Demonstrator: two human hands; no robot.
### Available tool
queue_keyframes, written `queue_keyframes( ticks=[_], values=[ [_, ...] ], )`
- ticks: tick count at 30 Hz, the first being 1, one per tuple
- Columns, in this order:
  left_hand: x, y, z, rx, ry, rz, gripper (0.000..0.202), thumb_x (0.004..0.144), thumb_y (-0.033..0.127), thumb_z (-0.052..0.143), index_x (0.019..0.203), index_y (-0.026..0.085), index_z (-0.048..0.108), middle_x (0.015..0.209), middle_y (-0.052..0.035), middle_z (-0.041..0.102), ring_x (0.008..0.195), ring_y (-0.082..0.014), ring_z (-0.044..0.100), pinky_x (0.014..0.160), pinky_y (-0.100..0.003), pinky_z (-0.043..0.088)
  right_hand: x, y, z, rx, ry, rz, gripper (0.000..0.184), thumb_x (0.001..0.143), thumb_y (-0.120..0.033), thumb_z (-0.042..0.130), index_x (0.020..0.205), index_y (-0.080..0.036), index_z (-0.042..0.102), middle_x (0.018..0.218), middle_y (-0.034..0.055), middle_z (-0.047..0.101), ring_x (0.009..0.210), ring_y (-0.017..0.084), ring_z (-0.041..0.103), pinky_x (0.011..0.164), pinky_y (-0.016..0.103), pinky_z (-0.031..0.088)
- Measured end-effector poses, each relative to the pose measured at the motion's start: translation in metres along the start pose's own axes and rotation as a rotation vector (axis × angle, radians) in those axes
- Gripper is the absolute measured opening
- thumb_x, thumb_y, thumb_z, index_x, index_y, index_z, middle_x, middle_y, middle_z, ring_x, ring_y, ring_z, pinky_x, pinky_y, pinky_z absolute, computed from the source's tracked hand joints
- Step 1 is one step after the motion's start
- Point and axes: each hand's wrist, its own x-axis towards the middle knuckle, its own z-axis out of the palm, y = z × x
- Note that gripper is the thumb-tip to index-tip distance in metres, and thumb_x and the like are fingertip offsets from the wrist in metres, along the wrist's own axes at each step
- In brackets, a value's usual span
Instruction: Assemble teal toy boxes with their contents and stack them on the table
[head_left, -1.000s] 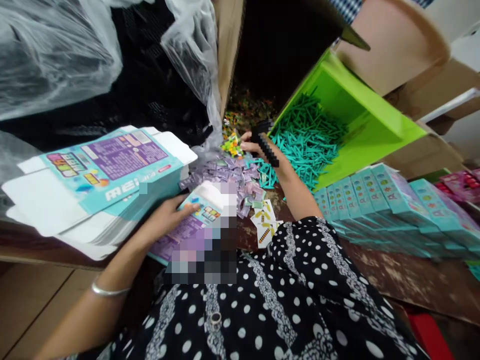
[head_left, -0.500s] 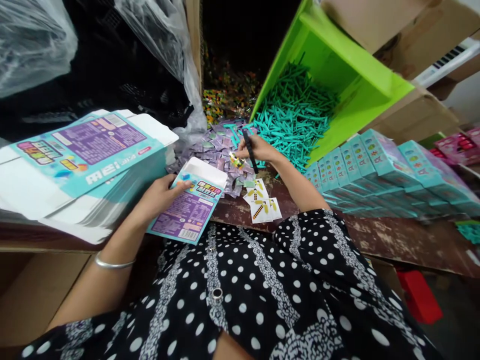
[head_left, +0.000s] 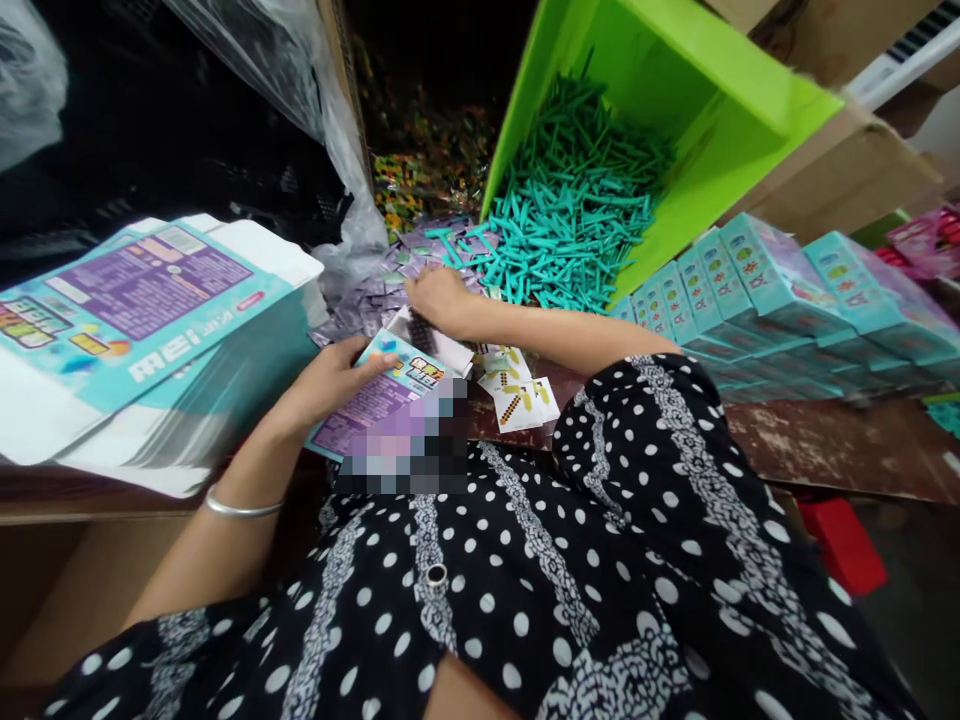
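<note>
My left hand [head_left: 330, 385] grips a teal and purple printed carton [head_left: 365, 398], thumb across its front panel. The carton lies tilted over my lap, its upper end open with a white flap standing out. At that open end is my right hand [head_left: 441, 300], fingers curled downward; what they hold, if anything, is hidden. Small purple packets [head_left: 367, 302] are heaped just beyond both hands. White cards [head_left: 525, 402] printed with a yellow and brown pickaxe-like picture lie on the table to the right of the carton. A blurred patch covers the carton's lower corner.
Flat cartons [head_left: 172, 290] are stacked at the left. A lime-green bin [head_left: 720, 110] lies tipped, spilling turquoise sticks [head_left: 570, 235]. Filled boxes [head_left: 765, 290] stand in rows at the right. Clear plastic [head_left: 300, 90] hangs behind, and a red object [head_left: 844, 545] sits below the table.
My right hand has come left and nearer, from above the packets to the carton's mouth. The black stick and yellow-green packet it held are now out of sight. The carton's end now gapes.
</note>
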Motion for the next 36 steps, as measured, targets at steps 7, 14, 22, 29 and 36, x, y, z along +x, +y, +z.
queue_keyframes(
  ticks=[7,14,22,29,36],
  values=[
    [-0.004,-0.006,0.003,-0.165,-0.013,-0.117,0.085,0.058,0.092,0.093,0.096,0.017,0.077,0.084,-0.0068,0.079,0.072,-0.0267,0.069,0.062,-0.033,0.054,-0.005,-0.026,-0.009,-0.158,0.025,-0.204,0.047,0.111,-0.002,0.042,0.148,-0.005,0.070,0.140,0.0262,0.077,0.119,0.032,0.081,0.100,0.040,0.065],
    [0.004,-0.021,0.007,-0.132,-0.054,-0.088,0.082,0.062,0.089,0.094,0.098,0.017,0.082,0.091,-0.0094,0.083,0.078,-0.0302,0.073,0.064,-0.034,0.056,-0.024,-0.004,-0.020,-0.178,0.005,-0.554,0.046,0.116,-0.009,0.040,0.155,-0.011,0.064,0.130,0.0195,0.079,0.117,0.026,0.076,0.104,0.041,0.058],
    [-0.005,-0.021,0.001,-0.392,-0.022,-0.147,0.087,0.053,0.084,0.104,0.101,0.015,0.081,0.084,-0.0080,0.082,0.066,-0.0236,0.068,0.059,-0.033,0.057,-0.059,0.065,-0.034,0.359,0.133,-0.113,0.035,0.110,-0.041,0.072,0.138,-0.020,0.072,0.119,0.0061,0.074,0.125,0.030,0.070,0.110,0.043,0.049],
    [-0.008,-0.024,0.001,-0.391,0.080,-0.073,0.079,0.062,0.081,0.100,0.100,0.015,0.080,0.086,-0.0073,0.080,0.069,-0.0220,0.065,0.059,-0.031,0.052,-0.094,0.076,0.031,1.073,0.103,0.050,0.013,0.099,-0.030,0.077,0.102,-0.017,0.074,0.091,0.0031,0.078,0.075,0.014,0.069,0.075,0.029,0.054],
    [-0.015,-0.013,0.013,-0.291,0.117,-0.013,0.064,0.074,0.073,0.096,0.098,0.016,0.081,0.089,-0.0061,0.080,0.075,-0.0209,0.065,0.065,-0.031,0.051,-0.076,0.062,0.051,1.355,0.161,-0.069,0.021,0.095,-0.035,0.081,0.103,-0.017,0.073,0.092,0.0035,0.078,0.081,0.013,0.071,0.081,0.030,0.061]
  ],
)
